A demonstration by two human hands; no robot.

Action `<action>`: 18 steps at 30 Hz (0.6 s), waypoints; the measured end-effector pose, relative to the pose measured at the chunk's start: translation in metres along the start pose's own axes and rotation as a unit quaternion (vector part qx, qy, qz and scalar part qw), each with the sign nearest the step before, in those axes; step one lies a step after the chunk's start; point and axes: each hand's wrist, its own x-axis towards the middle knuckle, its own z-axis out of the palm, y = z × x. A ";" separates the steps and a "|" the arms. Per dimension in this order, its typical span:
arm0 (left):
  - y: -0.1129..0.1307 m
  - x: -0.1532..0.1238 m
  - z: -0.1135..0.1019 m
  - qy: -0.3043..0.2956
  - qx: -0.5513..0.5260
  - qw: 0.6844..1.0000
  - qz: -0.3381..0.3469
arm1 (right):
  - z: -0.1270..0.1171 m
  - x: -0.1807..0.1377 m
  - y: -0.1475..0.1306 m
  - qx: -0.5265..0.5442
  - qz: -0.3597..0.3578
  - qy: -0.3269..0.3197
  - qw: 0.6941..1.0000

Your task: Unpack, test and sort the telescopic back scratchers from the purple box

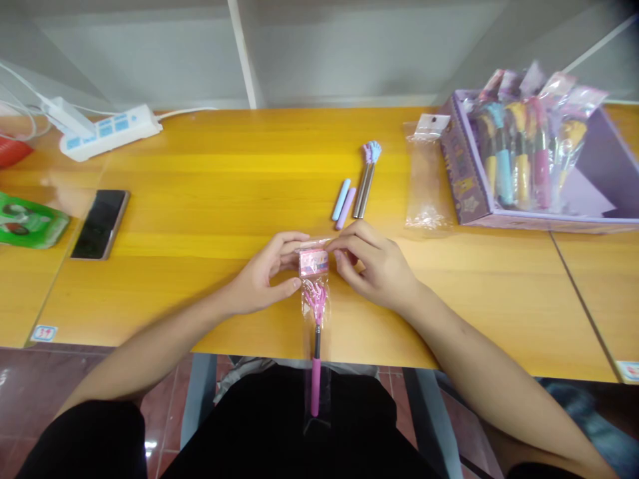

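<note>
A pink back scratcher (315, 372) lies inside a clear plastic bag (324, 336) whose printed header (313, 262) is up between my hands. My left hand (267, 274) grips the header's left side, thumb in front and fingers behind. At the header's upper right corner, my right hand (377, 266) pinches the bag's top edge. The lower end of the bag hangs past the table's front edge. Just beyond my right hand lie a blue handle sleeve (341, 199), a purple handle sleeve (345, 209) and two metal scratcher rods (366, 186) with blue and purple claw heads.
A flat clear bag (426, 176) lies right of the rods. Beside it, a purple box (472, 179) holds several bagged scratchers (522, 153). On the left are a phone (100, 224), a green packet (32, 223) and a white power strip (112, 132) with cables.
</note>
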 end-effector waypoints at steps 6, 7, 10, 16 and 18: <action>-0.002 0.000 0.001 0.000 -0.019 1.000 -0.008 | 0.001 0.001 -0.001 0.021 0.014 -0.013 1.000; -0.001 0.000 0.001 0.000 -0.021 1.000 -0.008 | 0.001 0.001 -0.002 0.021 0.017 -0.013 1.000; -0.001 0.000 0.001 0.004 -0.016 1.000 -0.003 | 0.001 0.000 -0.003 0.017 0.053 0.004 0.998; -0.004 0.003 0.002 0.025 0.011 1.000 -0.002 | 0.004 -0.001 0.003 0.092 0.124 -0.028 0.988; -0.006 0.004 0.003 0.030 0.013 0.999 0.001 | 0.005 -0.001 0.003 0.112 0.090 -0.041 0.989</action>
